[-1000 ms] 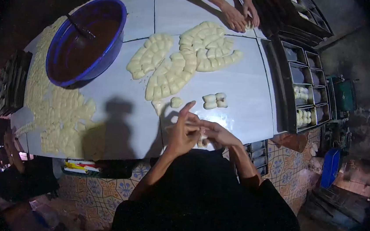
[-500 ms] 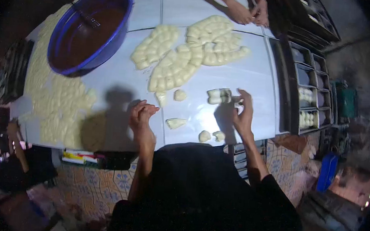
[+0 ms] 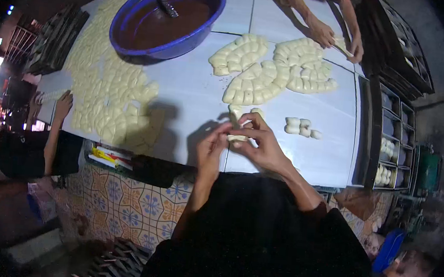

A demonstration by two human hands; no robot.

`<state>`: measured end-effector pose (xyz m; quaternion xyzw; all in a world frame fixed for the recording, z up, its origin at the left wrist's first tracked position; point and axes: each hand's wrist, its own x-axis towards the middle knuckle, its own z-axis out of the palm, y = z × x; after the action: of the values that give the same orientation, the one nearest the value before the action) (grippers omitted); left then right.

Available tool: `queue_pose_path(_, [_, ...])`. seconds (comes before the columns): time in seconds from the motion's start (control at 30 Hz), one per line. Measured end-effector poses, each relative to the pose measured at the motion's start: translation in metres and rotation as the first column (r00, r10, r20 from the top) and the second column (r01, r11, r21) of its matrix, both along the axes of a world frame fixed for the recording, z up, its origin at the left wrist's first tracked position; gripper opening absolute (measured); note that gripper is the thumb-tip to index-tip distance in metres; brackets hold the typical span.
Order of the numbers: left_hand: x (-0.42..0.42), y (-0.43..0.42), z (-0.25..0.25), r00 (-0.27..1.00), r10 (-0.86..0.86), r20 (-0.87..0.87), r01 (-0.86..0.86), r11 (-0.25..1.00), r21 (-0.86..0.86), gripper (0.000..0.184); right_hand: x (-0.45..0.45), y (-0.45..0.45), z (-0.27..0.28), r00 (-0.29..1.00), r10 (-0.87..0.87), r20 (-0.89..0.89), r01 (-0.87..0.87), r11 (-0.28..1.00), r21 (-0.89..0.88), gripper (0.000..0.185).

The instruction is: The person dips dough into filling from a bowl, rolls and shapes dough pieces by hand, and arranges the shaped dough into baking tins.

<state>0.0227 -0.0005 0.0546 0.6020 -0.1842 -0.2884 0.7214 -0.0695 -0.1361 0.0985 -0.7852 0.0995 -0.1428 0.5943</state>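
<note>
My left hand (image 3: pixel 212 147) and my right hand (image 3: pixel 263 146) are close together near the table's front edge. Between their curled fingertips is a small pale piece of dough (image 3: pixel 238 138), partly covered by the fingers. Just beyond them lie a dough strip (image 3: pixel 235 112) and a dough lump (image 3: pixel 257 112), the lump partly hidden by my right hand. To the right, a short row of small dough rolls (image 3: pixel 302 127) rests on the white table (image 3: pixel 332 148). Farther back are several scored dough slabs (image 3: pixel 256 83).
A blue basin (image 3: pixel 164 54) with brown contents and a dark-handled tool (image 3: pixel 164 1) stands at the back left. Many dough pieces (image 3: pixel 112 97) cover the left side. Compartment trays (image 3: pixel 393 137) line the right. Co-workers' hands are at the far edge (image 3: pixel 323 34) and left edge (image 3: pixel 64 104).
My view has swung left. My hands, apart before, have come together at a dough piece. My right hand has left the short row of rolls. A co-worker's arm now shows at the left.
</note>
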Motion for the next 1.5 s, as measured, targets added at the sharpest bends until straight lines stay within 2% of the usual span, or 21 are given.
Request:
queue_pose_path(0.23, [-0.021, -0.032, 0.013, 0.958, 0.251, 0.138, -0.253, 0.967, -0.005, 0.01, 0.019, -0.014, 0.001, 0.907, -0.363, 0.214, 0.378, 0.925, -0.034, 0.029])
queue_pose_path(0.27, [-0.02, -0.034, 0.019, 0.974, 0.195, -0.112, -0.186, 0.979, 0.086, 0.005, 0.019, -0.01, 0.003, 0.932, -0.271, 0.24, 0.304, 0.946, -0.11, 0.035])
queue_pose_path(0.33, [-0.014, -0.039, 0.019, 0.703, -0.092, -0.706, -0.218, 0.916, -0.336, 0.003, 0.021, 0.0, -0.01, 0.952, -0.096, 0.289, 0.157, 0.968, -0.197, 0.046])
queue_pose_path(0.4, [-0.002, -0.048, 0.016, 0.483, -0.269, -0.833, -0.135, 0.917, -0.375, 0.021, 0.027, -0.004, -0.02, 0.948, -0.145, 0.282, 0.225, 0.936, -0.273, 0.048])
queue_pose_path(0.47, [0.011, -0.046, -0.022, 0.332, -0.679, -0.655, -0.162, 0.643, -0.749, 0.046, 0.035, -0.006, -0.018, 0.941, -0.278, 0.193, 0.257, 0.958, 0.124, 0.07])
queue_pose_path(0.57, [0.041, -0.063, 0.02, 0.472, -0.77, -0.429, 0.103, 0.532, -0.841, 0.08, 0.029, -0.032, -0.018, 0.994, -0.075, 0.078, 0.011, 0.789, 0.615, 0.127])
queue_pose_path(0.6, [0.046, -0.072, 0.012, 0.612, -0.652, -0.448, 0.122, 0.637, -0.761, 0.066, 0.031, -0.041, -0.028, 0.982, -0.121, 0.147, 0.037, 0.878, 0.477, 0.127])
queue_pose_path(0.67, [0.064, -0.088, 0.019, 0.842, -0.357, -0.404, 0.155, 0.878, -0.454, 0.041, 0.026, -0.05, -0.017, 0.981, -0.189, 0.05, 0.111, 0.747, 0.656, 0.12])
queue_pose_path(0.8, [0.149, -0.106, 0.015, 0.938, 0.123, 0.325, -0.132, 0.991, 0.004, 0.022, 0.025, -0.069, -0.036, 0.943, -0.296, 0.152, 0.163, 0.808, 0.566, 0.08])
queue_pose_path(0.9, [0.249, -0.136, 0.084, 0.765, 0.063, 0.641, -0.066, 0.998, -0.019, 0.028, 0.025, -0.064, -0.042, 0.949, -0.311, 0.052, 0.232, 0.799, 0.555, 0.071])
queue_pose_path(0.93, [0.296, -0.159, 0.053, 0.762, 0.098, 0.64, -0.126, 0.992, -0.003, 0.029, 0.028, -0.064, -0.057, 0.949, -0.309, 0.064, 0.228, 0.809, 0.541, 0.069])
queue_pose_path(1.0, [0.348, -0.169, 0.047, 0.678, -0.439, 0.59, -0.204, 0.658, 0.724, 0.045, 0.039, -0.06, -0.047, 0.956, -0.287, 0.061, 0.202, 0.794, 0.573, 0.067])
queue_pose_path(1.1, [0.35, -0.174, 0.046, 0.907, -0.42, 0.003, 0.27, 0.588, 0.763, 0.069, 0.048, -0.058, -0.03, 0.959, -0.282, 0.013, 0.222, 0.782, 0.582, 0.063])
queue_pose_path(1.13, [0.334, -0.171, 0.047, 0.928, -0.353, 0.122, 0.199, 0.743, 0.639, 0.068, 0.049, -0.057, -0.028, 0.957, -0.291, 0.017, 0.225, 0.777, 0.588, 0.063])
queue_pose_path(1.2, [0.308, -0.172, 0.062, 0.841, -0.258, 0.476, -0.17, 0.709, 0.684, 0.063, 0.045, -0.065, -0.039, 0.958, -0.285, -0.03, 0.255, 0.8, 0.543, 0.061])
queue_pose_path(1.3, [0.221, -0.154, 0.096, 0.718, 0.081, 0.692, -0.414, 0.848, 0.331, 0.058, 0.056, -0.064, -0.039, 0.927, -0.375, 0.008, 0.28, 0.705, 0.651, 0.062])
queue_pose_path(1.33, [0.227, -0.142, 0.063, 0.874, -0.031, 0.485, -0.22, 0.864, 0.453, 0.05, 0.06, -0.066, -0.047, 0.926, -0.378, 0.002, 0.263, 0.648, 0.715, 0.063])
queue_pose_path(1.37, [0.171, -0.14, 0.037, 0.913, 0.38, 0.15, -0.362, 0.923, -0.133, 0.045, 0.062, -0.068, -0.052, 0.924, -0.383, -0.008, 0.248, 0.582, 0.774, 0.064])
queue_pose_path(1.4, [0.142, -0.118, 0.061, 0.989, -0.134, -0.065, 0.122, 0.978, -0.171, 0.046, 0.067, -0.066, -0.036, 0.928, -0.372, -0.023, 0.174, 0.38, 0.908, 0.055])
queue_pose_path(1.47, [0.103, -0.117, 0.054, 0.82, -0.21, -0.533, 0.158, 0.977, -0.143, 0.046, 0.065, -0.068, -0.042, 0.951, -0.293, -0.103, 0.16, 0.177, 0.971, 0.043])
queue_pose_path(1.5, [0.087, -0.115, 0.05, 0.831, -0.132, -0.54, 0.111, 0.991, -0.072, 0.043, 0.064, -0.063, -0.058, 0.93, -0.357, -0.091, 0.178, 0.219, 0.959, 0.029])
